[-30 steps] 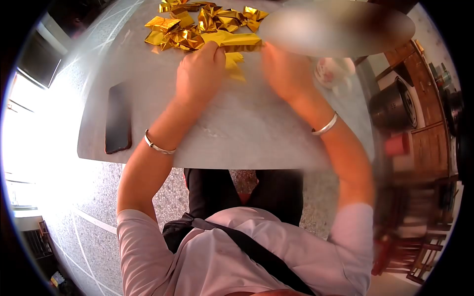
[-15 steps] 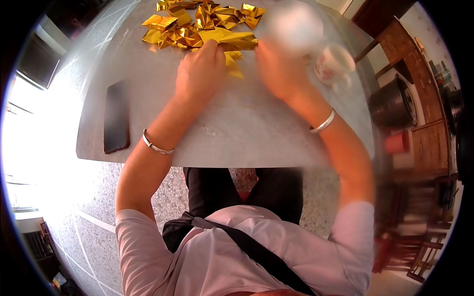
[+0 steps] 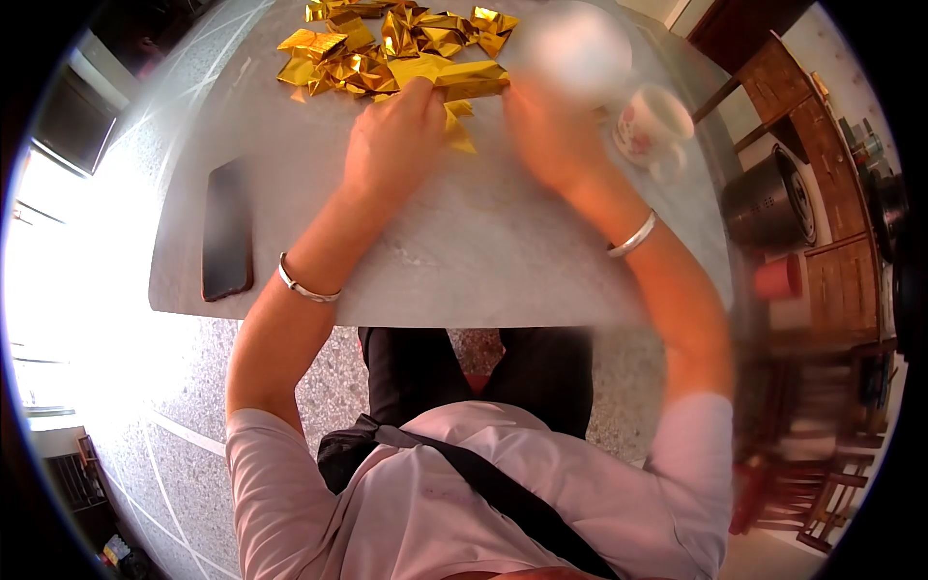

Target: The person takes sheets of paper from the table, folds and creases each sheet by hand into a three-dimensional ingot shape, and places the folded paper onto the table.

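Between my two hands stretches a sheet of gold foil paper, partly folded. My left hand is closed, pinching its left end. At the right end my right hand pinches it too, though a blurry patch hides part of those fingers. Below the held sheet, a pointed piece of gold foil paper shows against the table. Just beyond my left hand lies a pile of folded gold foil pieces.
A white mug with a floral pattern stands right of my right hand, behind it a blurred white round shape. A dark phone lies at the left of the grey table. A dark pot is off the table's right side.
The held gold foil paper has turned or folded slightly, showing a straighter band between my hands. Both hands stay nearly in place.
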Motion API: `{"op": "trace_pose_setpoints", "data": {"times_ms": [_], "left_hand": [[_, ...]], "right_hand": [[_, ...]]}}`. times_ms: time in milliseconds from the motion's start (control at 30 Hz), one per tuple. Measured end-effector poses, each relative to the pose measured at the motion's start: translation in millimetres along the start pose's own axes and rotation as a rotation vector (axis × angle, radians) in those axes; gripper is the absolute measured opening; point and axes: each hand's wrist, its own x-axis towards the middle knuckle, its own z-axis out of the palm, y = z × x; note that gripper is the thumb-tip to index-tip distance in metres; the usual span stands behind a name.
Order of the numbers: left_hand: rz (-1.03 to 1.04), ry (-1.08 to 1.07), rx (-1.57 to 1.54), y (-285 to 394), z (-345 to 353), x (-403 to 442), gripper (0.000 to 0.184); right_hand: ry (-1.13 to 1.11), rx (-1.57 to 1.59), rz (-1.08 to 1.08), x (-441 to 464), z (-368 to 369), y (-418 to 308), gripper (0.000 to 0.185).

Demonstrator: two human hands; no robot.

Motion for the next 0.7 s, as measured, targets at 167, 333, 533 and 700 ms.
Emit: {"op": "trace_pose_setpoints", "data": {"times_ms": [167, 333, 533, 700], "left_hand": [[-0.004, 0.016, -0.008, 3.5, -1.9, 0.2, 0.016], [-0.007, 0.046, 0.021, -2.0, -0.8, 2.1, 0.015], [-0.040, 0.027, 0.018, -1.1, 3.2, -0.8, 0.017], [-0.104, 0.039, 0.009, -7.1, -0.8, 4.0, 0.019]], "right_hand": [[0.001, -0.002, 0.013, 1.5, -0.8, 0.1, 0.012], [-0.012, 0.032, 0.052, 2.3, -3.7, -1.5, 0.014], [-0.056, 0.018, 0.060, -0.1, -1.9, -7.6, 0.016], [0.000, 0.112, 0.096, 4.3, 6.6, -2.5, 0.017]]}}
